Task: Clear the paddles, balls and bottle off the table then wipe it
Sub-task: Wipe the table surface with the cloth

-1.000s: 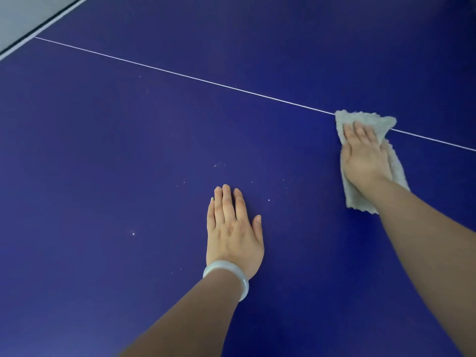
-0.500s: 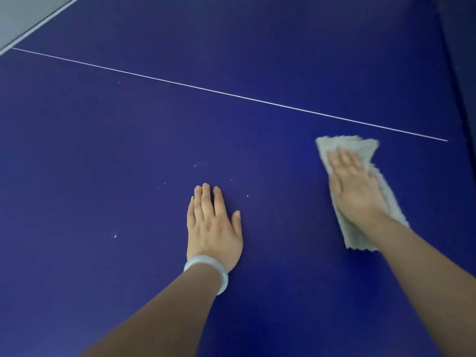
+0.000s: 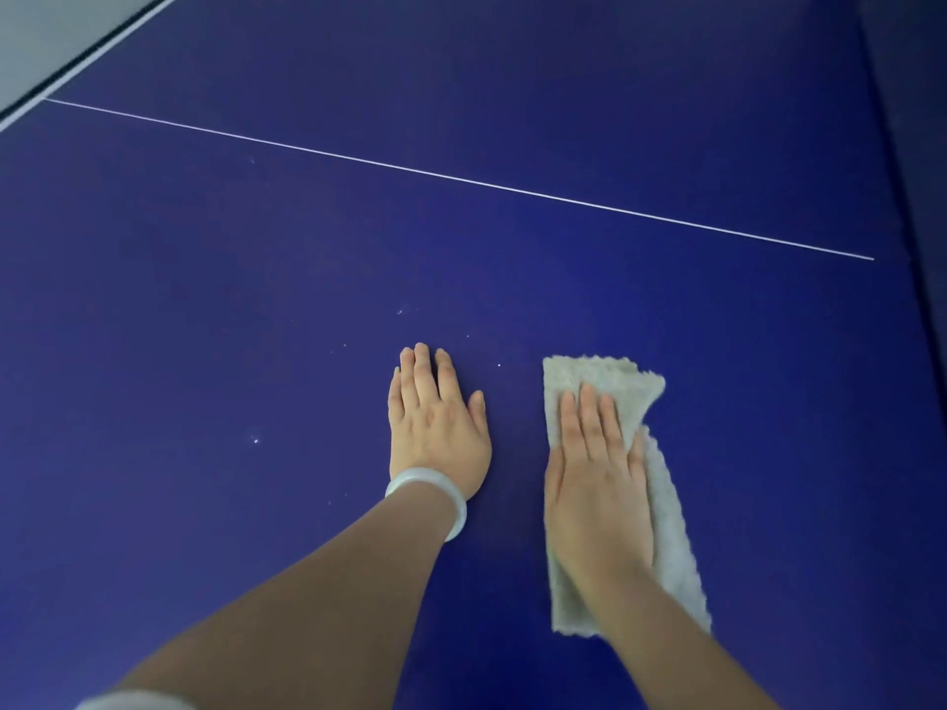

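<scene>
The dark blue table-tennis table top (image 3: pixel 205 299) shows no paddles, balls or bottle in this view; I judge the clearing stage complete, as far as can be seen. Wiping is in progress. Small white specks (image 3: pixel 254 440) lie left of and beyond my left hand (image 3: pixel 435 427); I judge that area not yet wiped. My left hand rests flat on the table, fingers straight, holding nothing, with a pale glassy bangle (image 3: pixel 430 484) at the wrist. Just to its right, my right hand (image 3: pixel 594 484) presses flat, fingers straight, on the folded grey-beige fluffy cloth (image 3: pixel 604 376), which lies on the table short of the thin white line (image 3: pixel 461 180).
</scene>
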Action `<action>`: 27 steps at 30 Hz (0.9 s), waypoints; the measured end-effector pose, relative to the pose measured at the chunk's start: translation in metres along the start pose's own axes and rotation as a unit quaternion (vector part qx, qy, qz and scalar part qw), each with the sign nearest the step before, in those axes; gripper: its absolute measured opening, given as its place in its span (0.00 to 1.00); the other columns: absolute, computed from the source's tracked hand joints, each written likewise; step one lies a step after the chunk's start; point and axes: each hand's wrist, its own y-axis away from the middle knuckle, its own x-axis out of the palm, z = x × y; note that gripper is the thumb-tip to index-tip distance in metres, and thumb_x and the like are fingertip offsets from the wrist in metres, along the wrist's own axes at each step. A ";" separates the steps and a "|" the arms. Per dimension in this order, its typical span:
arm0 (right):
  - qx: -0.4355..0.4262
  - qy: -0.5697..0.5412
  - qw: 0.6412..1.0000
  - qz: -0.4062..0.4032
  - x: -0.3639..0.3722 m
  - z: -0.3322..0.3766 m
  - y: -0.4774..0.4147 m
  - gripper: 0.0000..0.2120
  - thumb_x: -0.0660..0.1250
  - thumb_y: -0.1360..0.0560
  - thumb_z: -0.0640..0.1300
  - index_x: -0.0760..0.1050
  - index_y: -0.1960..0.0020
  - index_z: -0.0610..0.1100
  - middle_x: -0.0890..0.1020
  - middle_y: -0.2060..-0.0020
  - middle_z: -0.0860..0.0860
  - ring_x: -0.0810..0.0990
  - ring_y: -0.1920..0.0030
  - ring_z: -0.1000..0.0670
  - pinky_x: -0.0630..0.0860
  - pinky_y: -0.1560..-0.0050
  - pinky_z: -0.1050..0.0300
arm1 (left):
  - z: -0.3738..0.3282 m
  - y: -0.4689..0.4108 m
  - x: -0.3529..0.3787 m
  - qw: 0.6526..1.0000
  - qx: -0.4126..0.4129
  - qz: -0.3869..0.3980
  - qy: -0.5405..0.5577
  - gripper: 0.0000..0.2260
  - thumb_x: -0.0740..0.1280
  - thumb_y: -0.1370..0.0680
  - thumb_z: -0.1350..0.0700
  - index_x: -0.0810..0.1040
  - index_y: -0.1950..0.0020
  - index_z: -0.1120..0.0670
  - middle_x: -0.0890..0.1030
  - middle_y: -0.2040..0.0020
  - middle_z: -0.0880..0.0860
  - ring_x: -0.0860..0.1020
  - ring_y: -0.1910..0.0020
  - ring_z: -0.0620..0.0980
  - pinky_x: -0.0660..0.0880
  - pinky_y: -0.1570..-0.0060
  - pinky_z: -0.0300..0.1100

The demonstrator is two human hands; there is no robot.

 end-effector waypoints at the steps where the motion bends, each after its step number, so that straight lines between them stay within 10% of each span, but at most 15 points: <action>1: 0.024 -0.009 1.000 0.003 0.002 0.014 0.018 0.27 0.40 0.17 0.49 0.44 0.20 0.45 0.47 0.20 0.49 0.44 0.21 0.49 0.47 0.22 0.43 | 0.000 0.000 0.000 1.000 0.001 -0.001 0.004 0.30 0.44 0.18 0.44 0.50 0.20 0.58 0.49 0.20 0.58 0.44 0.21 0.55 0.42 0.23 0.49; 15: 0.096 -0.006 0.995 0.007 0.008 0.055 0.048 0.27 0.36 0.18 0.52 0.38 0.20 0.49 0.42 0.21 0.53 0.39 0.21 0.52 0.37 0.22 0.46 | 0.094 0.054 -0.049 0.983 0.127 -0.006 0.136 0.23 0.60 0.18 0.52 0.65 0.24 0.59 0.62 0.24 0.58 0.57 0.22 0.56 0.52 0.23 0.50; 19: 0.102 -0.012 0.995 0.001 0.010 0.054 0.049 0.27 0.39 0.18 0.52 0.40 0.20 0.50 0.44 0.21 0.54 0.40 0.21 0.53 0.41 0.21 0.45 | 0.180 0.107 -0.056 0.995 0.034 -0.001 0.095 0.27 0.51 0.17 0.45 0.67 0.26 0.63 0.66 0.26 0.61 0.61 0.24 0.60 0.61 0.27 0.57; 27: 0.142 -0.010 0.990 0.003 0.009 0.061 0.050 0.27 0.40 0.18 0.51 0.39 0.20 0.52 0.44 0.20 0.54 0.40 0.21 0.53 0.41 0.21 0.45 | 0.208 0.115 -0.045 0.996 0.054 0.048 -0.050 0.33 0.35 0.21 0.43 0.54 0.20 0.58 0.55 0.20 0.57 0.50 0.21 0.55 0.48 0.22 0.51</action>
